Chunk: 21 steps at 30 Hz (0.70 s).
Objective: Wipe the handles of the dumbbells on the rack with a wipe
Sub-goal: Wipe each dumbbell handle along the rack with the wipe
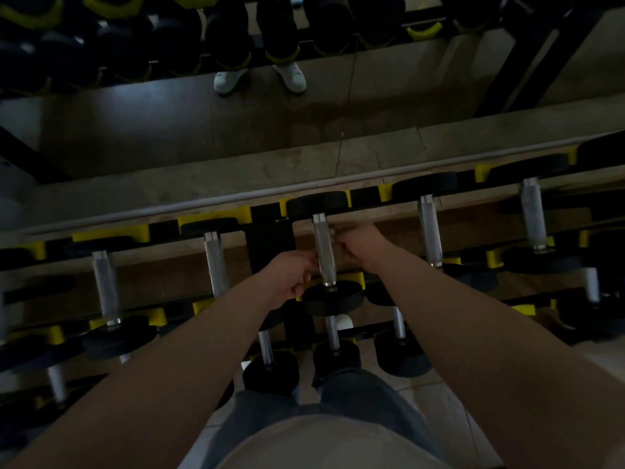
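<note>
I am looking down on the rack (269,242), and both of my hands meet at the middle handle (323,243). That handle runs away from me between its two black plates on the top tier.

My left hand (291,280) comes in from the handle's left, its fingers curled onto the lower half of the handle. My right hand (360,247) is on the handle's right side, its fingers bunched against the upper half. A pale scrap at the right fingertips looks like the wipe (333,231), pinched against the metal, though the dim light leaves this uncertain.

Other dumbbells (216,262) lie parallel to the handle on either side. Smaller ones (333,336) sit on the tier below it.
</note>
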{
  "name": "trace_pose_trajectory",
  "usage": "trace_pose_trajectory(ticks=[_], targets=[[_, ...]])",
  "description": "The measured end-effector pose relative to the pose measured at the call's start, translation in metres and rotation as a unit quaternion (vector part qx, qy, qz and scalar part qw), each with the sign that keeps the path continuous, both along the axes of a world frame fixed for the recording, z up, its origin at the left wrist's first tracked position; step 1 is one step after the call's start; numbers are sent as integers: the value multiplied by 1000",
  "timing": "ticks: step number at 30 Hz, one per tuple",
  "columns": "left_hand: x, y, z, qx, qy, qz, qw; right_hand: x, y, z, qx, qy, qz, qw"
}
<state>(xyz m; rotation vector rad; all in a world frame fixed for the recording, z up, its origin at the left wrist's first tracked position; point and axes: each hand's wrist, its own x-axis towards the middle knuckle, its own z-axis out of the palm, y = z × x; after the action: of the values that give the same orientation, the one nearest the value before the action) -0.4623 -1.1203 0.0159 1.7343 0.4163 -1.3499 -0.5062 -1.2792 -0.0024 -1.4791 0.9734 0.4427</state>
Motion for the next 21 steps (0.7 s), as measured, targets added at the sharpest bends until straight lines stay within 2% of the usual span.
trace_pose_trajectory(ticks=[1,2,4,6,9,11,13,15,18,21], targets=[[0,1,0,-4,1,3,1000,6,0,1,8,-24,-51,998],[0,2,1,-8,1,1,1000,9,0,0,-9,-40,-51,998],[-2,4,2,-12,-2,-7,1000,7,1,-3,-102,-41,50,993],[-4,4,3,-16,-4,-17,1000,-9,5,2,-182,-6,180,967],[-6,5,3,-16,-5,-18,1000,-31,8,9,-214,30,302,929],[-7,4,3,-18,-6,-13,1000,-31,10,15,-231,16,288,929],[-8,4,5,-15,-8,-11,1000,-23,12,19,-244,-19,184,952],[-7,4,7,-12,-9,-9,1000,-15,17,21,-277,-44,128,951],[-5,6,16,-15,-8,-14,1000,-27,27,19,-312,-61,179,931],[-5,8,17,-23,-27,-20,999,-53,33,21,-303,-53,271,912]])
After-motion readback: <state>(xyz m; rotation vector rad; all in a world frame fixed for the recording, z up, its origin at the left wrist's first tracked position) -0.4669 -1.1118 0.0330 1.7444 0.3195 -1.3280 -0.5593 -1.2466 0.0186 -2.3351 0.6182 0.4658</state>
